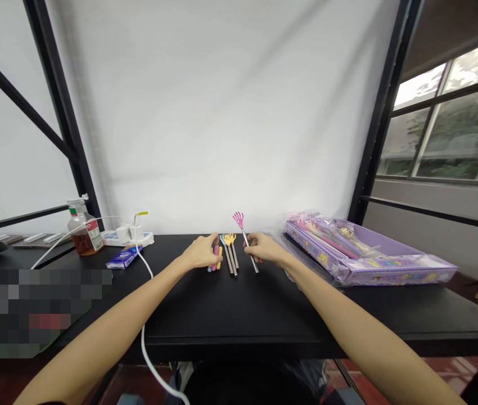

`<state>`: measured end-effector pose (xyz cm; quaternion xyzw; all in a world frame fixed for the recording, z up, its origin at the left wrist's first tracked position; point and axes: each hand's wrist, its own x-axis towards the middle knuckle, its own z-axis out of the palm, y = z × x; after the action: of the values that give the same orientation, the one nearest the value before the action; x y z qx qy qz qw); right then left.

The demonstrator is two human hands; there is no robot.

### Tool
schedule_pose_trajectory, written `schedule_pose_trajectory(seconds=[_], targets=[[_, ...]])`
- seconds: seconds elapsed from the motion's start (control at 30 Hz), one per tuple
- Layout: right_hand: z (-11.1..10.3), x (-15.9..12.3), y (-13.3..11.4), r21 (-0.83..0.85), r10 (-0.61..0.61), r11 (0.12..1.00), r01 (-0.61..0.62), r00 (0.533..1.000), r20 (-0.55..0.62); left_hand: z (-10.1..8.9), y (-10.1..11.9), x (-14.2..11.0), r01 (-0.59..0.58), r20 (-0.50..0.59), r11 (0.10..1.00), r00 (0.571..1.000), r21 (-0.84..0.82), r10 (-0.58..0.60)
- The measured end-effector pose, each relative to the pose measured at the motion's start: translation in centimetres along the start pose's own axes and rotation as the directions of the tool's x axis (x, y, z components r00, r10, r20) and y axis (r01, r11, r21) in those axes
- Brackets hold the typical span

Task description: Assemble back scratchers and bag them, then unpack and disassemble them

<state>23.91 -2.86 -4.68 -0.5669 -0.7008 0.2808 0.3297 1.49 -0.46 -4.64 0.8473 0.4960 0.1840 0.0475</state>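
While the purple display box rests on the black surface, the right hand, left of the box, pinches a pink-clawed back scratcher by its metal rod. Left hand, farther left of the box, grasping pink and yellow handle grips. Blue and yellow-clawed back scratchers left of the box, between the hands. Handling, judged: light, stiff, rod smooth and apt to roll; prongs probably flexible, snappable. Best hold: mid-rod.
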Motion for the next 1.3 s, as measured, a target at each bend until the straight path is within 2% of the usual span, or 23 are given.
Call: schedule_pose_trajectory(seconds=[0.17,0.4,0.6,0.8,0.93,1.03,1.1,1.2,1.3], targets=[[0.0,-0.3,-0.4,0.014,0.0,1.0,0.0,1.0,0.015,0.2,0.1,-0.1,0.025,-0.041,0.998,0.999,0.054,-0.022],[0.1,0.0,-0.1,0.089,-0.002,0.996,0.0,1.0,0.016,0.5,0.3,-0.2,-0.032,0.013,0.99,0.999,-0.141,0.034],[0.1,1.3,0.9,0.259,0.019,0.966,-0.015,1.0,-0.016,0.5,-0.5,0.3,-0.023,0.01,0.965,1.0,-0.261,0.026],[-0.3,1.9,0.7,0.474,0.036,0.88,0.009,0.996,-0.085,0.0,-1.2,0.9,-0.006,0.026,0.947,1.0,-0.32,0.015],[-0.6,1.7,0.2,0.584,0.056,0.81,0.054,0.984,-0.168,0.1,-0.9,0.8,-0.129,-0.035,0.969,0.992,-0.21,0.124],[-0.9,1.4,-0.1,0.641,0.08,0.762,0.091,0.969,-0.233,0.0,-0.1,0.2,-0.274,-0.074,0.958,0.961,-0.086,0.268],[-1.1,1.3,-0.3,0.67,0.092,0.732,0.122,0.957,-0.275,-0.2,0.7,-0.2,-0.34,-0.065,0.938,0.94,-0.07,0.336],[-1.3,1.3,-0.4,0.702,0.1,0.694,0.162,0.943,-0.316,-0.4,1.5,-0.7,-0.378,-0.074,0.924,0.925,-0.054,0.374],[-1.3,1.4,-0.3,0.724,0.099,0.666,0.179,0.941,-0.324,-0.5,1.8,-0.8,-0.37,-0.082,0.927,0.928,-0.063,0.364]])
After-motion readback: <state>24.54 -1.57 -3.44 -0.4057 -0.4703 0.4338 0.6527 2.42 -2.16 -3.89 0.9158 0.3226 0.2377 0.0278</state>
